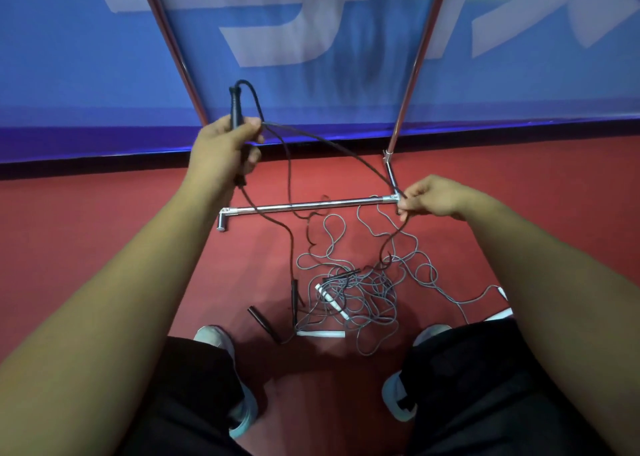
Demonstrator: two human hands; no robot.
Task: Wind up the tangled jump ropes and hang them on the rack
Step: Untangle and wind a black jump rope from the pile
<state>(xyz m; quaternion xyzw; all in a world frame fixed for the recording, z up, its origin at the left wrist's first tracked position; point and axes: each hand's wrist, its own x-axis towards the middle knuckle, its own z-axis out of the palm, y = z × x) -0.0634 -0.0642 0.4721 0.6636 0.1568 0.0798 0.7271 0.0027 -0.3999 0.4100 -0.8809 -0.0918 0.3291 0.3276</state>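
Black jump rope [346,151]: left grip [221,147] clamped on its handle [235,109], right grip [431,197] pinching the cord; if I pull, the lower-centre tangle [360,293] may cinch tighter.

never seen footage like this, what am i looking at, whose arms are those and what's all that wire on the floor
There is no machine here. The one picture comes from a camera worn on a person's head, looking forward and down, so the two arms are that person's own, with their legs and shoes at the bottom. The left hand grips the black handle of a jump rope. The right hand pinches a black rope that runs across from the left hand. On the red floor lies a tangle of grey ropes with white handles. The chrome bar beyond it is the foot of the rack, whose poles rise before a blue banner.
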